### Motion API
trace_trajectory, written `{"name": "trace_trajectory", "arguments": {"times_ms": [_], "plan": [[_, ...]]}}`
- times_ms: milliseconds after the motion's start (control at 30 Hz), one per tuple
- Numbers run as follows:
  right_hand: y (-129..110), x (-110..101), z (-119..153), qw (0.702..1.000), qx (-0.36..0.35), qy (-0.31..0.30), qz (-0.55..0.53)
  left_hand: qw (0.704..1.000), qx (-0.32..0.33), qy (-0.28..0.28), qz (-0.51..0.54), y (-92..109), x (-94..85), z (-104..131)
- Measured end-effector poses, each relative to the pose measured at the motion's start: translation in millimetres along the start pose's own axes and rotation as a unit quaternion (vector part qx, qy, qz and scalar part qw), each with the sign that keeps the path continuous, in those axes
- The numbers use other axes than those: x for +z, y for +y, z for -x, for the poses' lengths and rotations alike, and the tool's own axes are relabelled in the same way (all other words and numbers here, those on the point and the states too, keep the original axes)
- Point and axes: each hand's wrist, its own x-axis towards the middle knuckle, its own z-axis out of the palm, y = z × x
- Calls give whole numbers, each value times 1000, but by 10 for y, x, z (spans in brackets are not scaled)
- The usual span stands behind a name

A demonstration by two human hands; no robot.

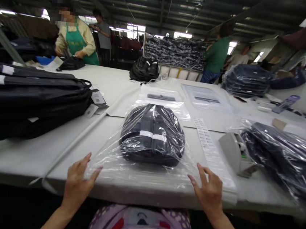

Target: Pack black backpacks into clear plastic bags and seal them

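We have both hands flat and spread, gripping nothing: left hand point(77, 182) on the near-left corner of the clear poly bag point(144, 172), right hand point(208, 191) on the near-right corner. Best to keep fingers at the open edge, press evenly, and push air toward the far end. Inside sits a folded dark garment point(153, 134) with white label strips, centred on the white table point(23, 155), near edge.
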Motion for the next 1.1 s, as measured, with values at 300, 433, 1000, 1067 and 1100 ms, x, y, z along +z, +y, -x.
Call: {"name": "trace_trajectory", "arguments": {"times_ms": [300,433,1000,1067,1100], "plan": [[-42,-1,182,979,-158,-1,-126,951,301,-63,23,-204,90,1],[-1,10,352,981,-148,3,-123,942,317,-107,39,-273,17,103],[-546,-456,-549,944,-213,22,-253,897,405,-112,136,579,-76,-660],[-657,-371,-817,931,-259,-3,-257,849,482,-149,156,834,133,-884],[-692,-316,-911,926,-282,-16,-251,828,512,-163,157,912,244,-954]]}}
